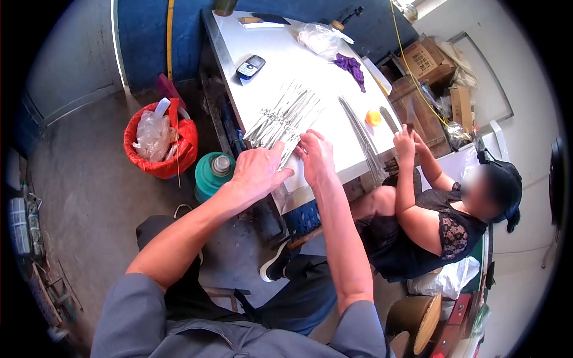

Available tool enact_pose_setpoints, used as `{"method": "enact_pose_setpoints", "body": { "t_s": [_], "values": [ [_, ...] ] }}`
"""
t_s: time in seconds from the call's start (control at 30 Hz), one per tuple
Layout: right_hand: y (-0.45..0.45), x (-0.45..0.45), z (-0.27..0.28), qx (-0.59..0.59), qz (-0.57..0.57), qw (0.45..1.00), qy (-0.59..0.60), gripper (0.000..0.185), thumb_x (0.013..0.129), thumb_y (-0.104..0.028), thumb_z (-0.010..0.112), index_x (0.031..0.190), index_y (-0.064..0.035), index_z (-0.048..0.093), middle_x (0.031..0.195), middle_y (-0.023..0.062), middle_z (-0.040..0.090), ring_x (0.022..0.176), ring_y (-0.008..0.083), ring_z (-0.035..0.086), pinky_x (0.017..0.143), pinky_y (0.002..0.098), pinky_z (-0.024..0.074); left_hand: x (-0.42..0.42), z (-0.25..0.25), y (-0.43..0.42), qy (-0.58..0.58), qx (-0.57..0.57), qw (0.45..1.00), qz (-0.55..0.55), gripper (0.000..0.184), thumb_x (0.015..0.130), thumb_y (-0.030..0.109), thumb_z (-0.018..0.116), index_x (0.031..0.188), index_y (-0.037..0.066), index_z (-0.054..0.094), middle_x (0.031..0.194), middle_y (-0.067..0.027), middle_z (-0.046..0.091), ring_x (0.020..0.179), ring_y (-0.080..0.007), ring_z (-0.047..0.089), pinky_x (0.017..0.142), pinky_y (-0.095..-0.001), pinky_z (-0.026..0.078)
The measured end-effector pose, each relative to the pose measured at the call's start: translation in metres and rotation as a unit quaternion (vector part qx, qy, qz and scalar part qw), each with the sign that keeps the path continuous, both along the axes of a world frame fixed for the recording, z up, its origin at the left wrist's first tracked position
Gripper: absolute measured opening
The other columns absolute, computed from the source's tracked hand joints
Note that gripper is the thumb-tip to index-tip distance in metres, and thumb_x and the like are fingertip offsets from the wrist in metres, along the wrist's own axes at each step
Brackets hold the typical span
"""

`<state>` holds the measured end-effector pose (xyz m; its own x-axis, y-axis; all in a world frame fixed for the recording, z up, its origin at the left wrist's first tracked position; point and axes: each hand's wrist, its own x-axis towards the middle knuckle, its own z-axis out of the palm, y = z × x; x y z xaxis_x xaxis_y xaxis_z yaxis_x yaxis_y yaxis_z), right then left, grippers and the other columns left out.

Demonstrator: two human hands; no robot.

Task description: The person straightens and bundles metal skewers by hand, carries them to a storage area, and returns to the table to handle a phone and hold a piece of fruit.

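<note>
A heap of thin silvery metal rods [283,116] lies at the near end of the white table. My left hand [256,172] rests at the heap's near edge, thumb held apart from the fingers, whose tips touch the rods. Beside it, my right hand [316,156] has its fingers curled in at the rod ends; what they pinch, if anything, is hidden. A separate bundle of long thin rods [361,134] lies to the right of my right hand and reaches past the table's edge.
The white table [316,80] carries a phone [250,67], a purple cloth [351,68], a plastic bag [319,40] and an orange cap [373,118]. A co-worker [430,221] sits at right, hands raised. A red-lined bin [185,143] and teal container [213,173] stand left.
</note>
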<state>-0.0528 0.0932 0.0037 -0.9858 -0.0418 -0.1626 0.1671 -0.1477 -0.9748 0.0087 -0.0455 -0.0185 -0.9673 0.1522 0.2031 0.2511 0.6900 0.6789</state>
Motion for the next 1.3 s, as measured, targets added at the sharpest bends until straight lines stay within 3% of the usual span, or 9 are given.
{"method": "enact_pose_setpoints", "body": {
  "t_s": [0.07, 0.2, 0.4, 0.6, 0.73, 1.07, 1.13, 1.3],
  "values": [
    [-0.004, 0.006, 0.004, -0.002, -0.031, 1.0, -0.007, 0.038, 0.082, -0.002, 0.053, 0.118, 0.0082, 0.049, 0.098, 0.0125, 0.057, 0.086, 0.0196, 0.056, 0.08, 0.0327, 0.0451, 0.002, 0.003, -0.001, -0.01, 0.001, 1.0, 0.002, 0.042, 0.079, 0.035, 0.066, 0.102, 0.002, 0.054, 0.068, -0.0194, 0.063, 0.068, -0.0381, 0.064, 0.065, -0.0475, 0.05],
    [0.002, 0.004, -0.008, -0.012, -0.034, 0.999, -0.005, 0.05, 0.081, -0.001, 0.053, 0.128, 0.0113, 0.041, 0.104, 0.0158, 0.055, 0.088, 0.0205, 0.057, 0.081, 0.0322, 0.0464, 0.006, 0.008, 0.0, 0.024, 0.009, 0.999, 0.028, 0.036, 0.079, 0.035, 0.065, 0.089, 0.0, 0.059, 0.067, -0.0204, 0.062, 0.066, -0.0388, 0.064, 0.064, -0.0473, 0.05],
    [0.007, 0.006, -0.024, 0.006, -0.094, 0.995, 0.021, 0.046, 0.081, 0.001, 0.054, 0.124, 0.0124, 0.045, 0.107, 0.0161, 0.057, 0.088, 0.0187, 0.057, 0.076, 0.028, 0.048, 0.002, -0.008, 0.005, 0.055, 0.018, 0.998, 0.006, 0.031, 0.079, 0.03, 0.064, 0.082, 0.0, 0.059, 0.068, -0.0213, 0.062, 0.067, -0.0387, 0.063, 0.064, -0.0469, 0.05],
    [0.016, 0.014, -0.019, 0.039, -0.109, 0.992, 0.042, 0.031, 0.081, -0.003, 0.06, 0.111, 0.0053, 0.057, 0.103, 0.0109, 0.061, 0.084, 0.0147, 0.058, 0.07, 0.0259, 0.0476, 0.004, -0.006, 0.004, 0.054, 0.015, 0.998, -0.023, 0.03, 0.077, 0.028, 0.066, 0.08, 0.001, 0.055, 0.071, -0.0201, 0.061, 0.072, -0.0377, 0.063, 0.066, -0.0467, 0.048],
    [0.027, 0.014, -0.02, 0.11, -0.157, 0.979, 0.075, 0.026, 0.08, -0.003, 0.059, 0.105, 0.0051, 0.06, 0.092, 0.0081, 0.062, 0.068, 0.0117, 0.056, 0.056, 0.023, 0.0451, 0.004, -0.006, 0.002, 0.042, 0.006, 0.998, -0.054, 0.031, 0.075, 0.027, 0.068, 0.081, 0.001, 0.052, 0.072, -0.019, 0.06, 0.072, -0.0373, 0.062, 0.066, -0.047, 0.048],
    [0.025, 0.022, -0.025, 0.118, -0.035, 0.992, 0.027, 0.022, 0.083, -0.002, 0.054, 0.103, 0.005, 0.061, 0.092, 0.0092, 0.065, 0.071, 0.0126, 0.065, 0.051, 0.021, 0.0454, 0.0, -0.017, 0.003, 0.092, -0.014, 0.994, -0.048, 0.025, 0.078, 0.021, 0.066, 0.081, 0.001, 0.052, 0.071, -0.0185, 0.06, 0.072, -0.0375, 0.062, 0.064, -0.0459, 0.048],
    [0.024, 0.024, -0.025, 0.056, 0.007, 0.998, 0.022, 0.021, 0.084, -0.002, 0.053, 0.103, 0.0047, 0.061, 0.093, 0.0092, 0.065, 0.071, 0.0139, 0.066, 0.051, 0.0204, 0.0454, 0.001, -0.013, 0.002, 0.09, 0.009, 0.995, -0.051, 0.024, 0.078, 0.021, 0.066, 0.081, 0.001, 0.053, 0.071, -0.0184, 0.06, 0.07, -0.0377, 0.062, 0.063, -0.0462, 0.048],
    [0.031, 0.026, -0.026, 0.036, -0.03, 0.999, 0.011, 0.019, 0.086, -0.001, 0.052, 0.102, 0.0043, 0.06, 0.094, 0.0099, 0.066, 0.071, 0.0151, 0.067, 0.051, 0.0207, 0.0455, 0.001, -0.014, 0.002, 0.091, 0.0, 0.995, -0.046, 0.023, 0.079, 0.021, 0.065, 0.079, 0.001, 0.053, 0.069, -0.0193, 0.059, 0.069, -0.0376, 0.062, 0.062, -0.0461, 0.047]
  ]
}}
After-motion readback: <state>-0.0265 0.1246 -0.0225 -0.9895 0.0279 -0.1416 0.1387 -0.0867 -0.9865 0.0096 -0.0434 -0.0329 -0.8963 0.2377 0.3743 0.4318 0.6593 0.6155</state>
